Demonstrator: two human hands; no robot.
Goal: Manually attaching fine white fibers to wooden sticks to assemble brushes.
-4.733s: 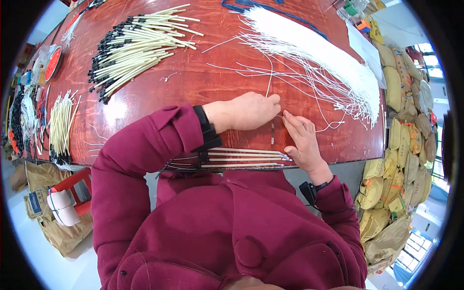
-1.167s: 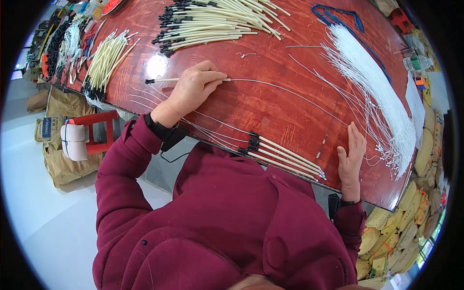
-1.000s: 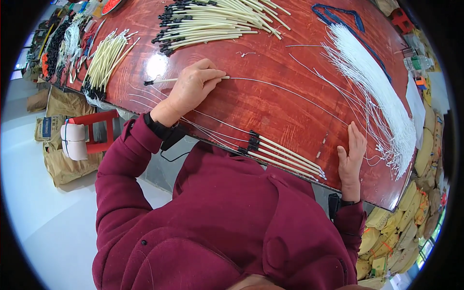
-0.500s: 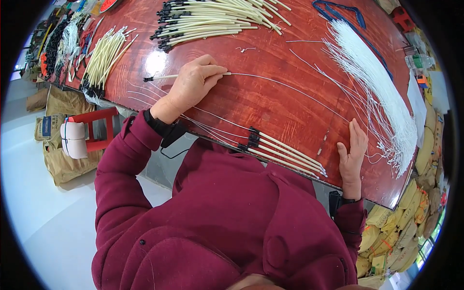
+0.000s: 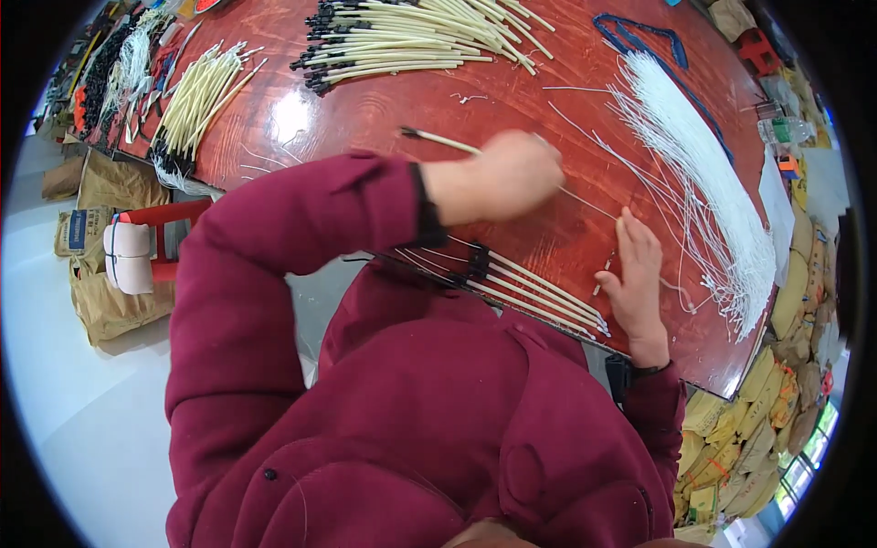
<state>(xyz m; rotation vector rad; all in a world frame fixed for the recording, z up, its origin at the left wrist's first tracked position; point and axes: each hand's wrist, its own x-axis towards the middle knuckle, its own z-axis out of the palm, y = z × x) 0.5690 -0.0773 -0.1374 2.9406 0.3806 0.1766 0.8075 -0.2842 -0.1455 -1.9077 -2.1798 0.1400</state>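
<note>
My left hand, smeared by motion, is closed around a thin cream tube with a black end piece pointing left. From this hand a thin white cord runs across to the fingertips of my right hand. That hand rests at the table's near right, fingers stretched and thumb apart; whether the cord is pinched between its fingers I cannot tell. Between my body and the hands lie several cream tubes with black ends and white cords, side by side along the table edge. My left sleeve covers part of their cords.
The reddish-brown table carries a large pile of cream tubes at the back and a smaller bundle at left. A thick bunch of white cords lies at right, beside a blue strap. A red stool stands left.
My left hand has moved right with the tube, toward my right hand, shortening the cord between them. My right hand has shifted slightly left.
</note>
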